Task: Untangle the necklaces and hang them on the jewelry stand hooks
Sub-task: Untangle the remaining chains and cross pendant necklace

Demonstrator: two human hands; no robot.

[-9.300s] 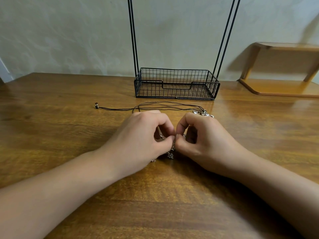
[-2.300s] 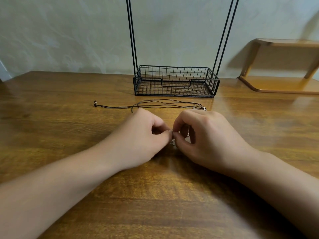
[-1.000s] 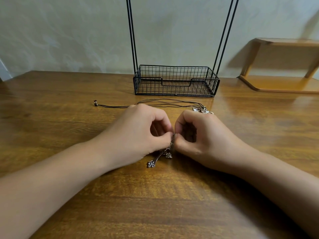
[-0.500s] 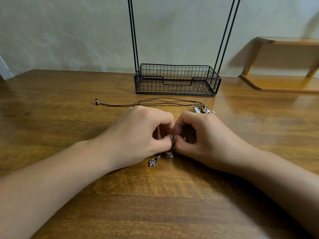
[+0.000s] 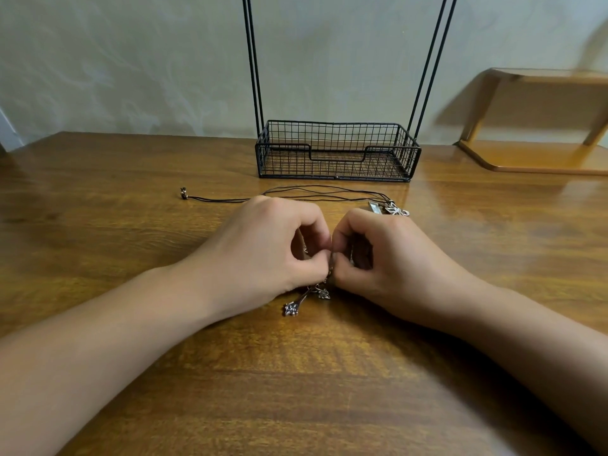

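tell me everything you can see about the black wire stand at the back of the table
The black wire stand looks like thin painted metal: a shallow rectangular mesh basket with a dipped front rim, and two pairs of slim rods rising from its left and right ends out of frame, so any hooks are unseen. It sits upright on the wooden table near the wall, looks empty, and nothing touches it; black cord necklaces lie just before it.

Wood table (image 5: 98, 199) w/ wire basket (image 5: 337, 151), black cords (image 5: 316, 192), silver pendants (image 5: 291, 309).
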